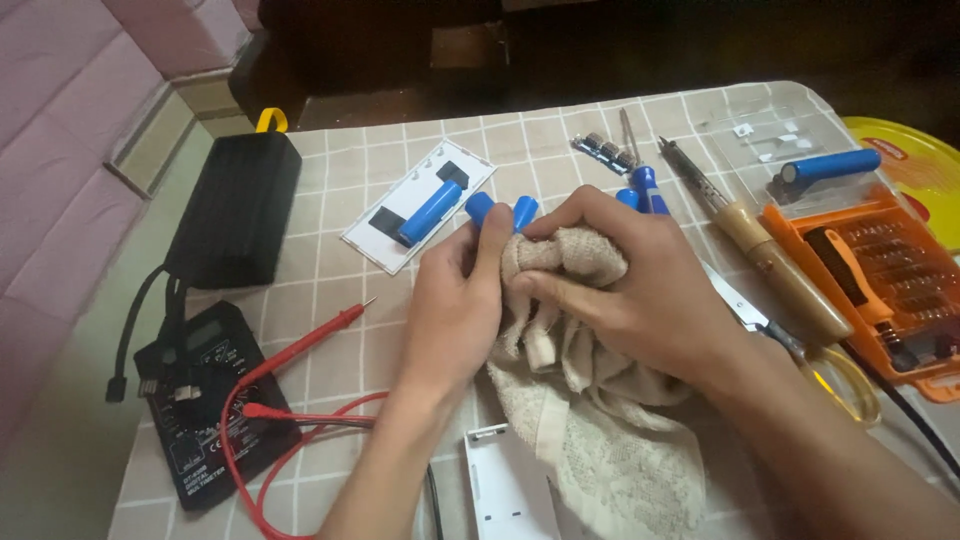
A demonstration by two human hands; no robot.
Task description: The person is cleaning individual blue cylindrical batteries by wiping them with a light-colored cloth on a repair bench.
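The left hand (455, 300) pinched two blue cylindrical cells (500, 212) near the table (350, 290) middle; the right hand (625, 290) closed a beige cloth (590, 420) around them, probably wiping them. Multimeter (205, 400) sat at the left edge, screwdriver kit (880, 290) at the right.

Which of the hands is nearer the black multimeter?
Left. The left hand grips blue cells just right of the black multimeter; the right hand, pressing a beige cloth, lies farther right.

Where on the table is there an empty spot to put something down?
Bare checked cloth shows between the black box, the white tray and the red probe. It is crowded on the right, around the soldering iron and orange screwdriver kit.
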